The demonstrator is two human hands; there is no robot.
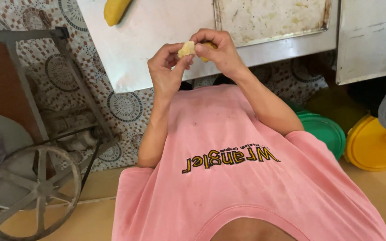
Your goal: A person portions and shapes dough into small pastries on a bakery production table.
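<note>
Both hands meet over a small lump of pale yellow dough (187,48), pinched between them in front of the person's chest. The left hand (165,71) grasps it from the left with thumb and fingertips closed on its side, and the right hand (217,50) curls over it from the right, fingers bent down onto the top, so most of the lump is hidden and only its pale face shows. The dough is held in the air just near the edge of a steel table (153,40), not resting on it. On that table, far and to the right of the hands, lies a stained metal tray (269,18); far to the left, at the picture's edge, sits a larger yellow dough piece (115,10). The person wears a pink shirt (246,187). On the floor to the right are a green lid (325,131) and a yellow lid (374,145) side by side. To the left stands a metal frame with a spoked wheel (34,192) on patterned floor tiles (123,107).
</note>
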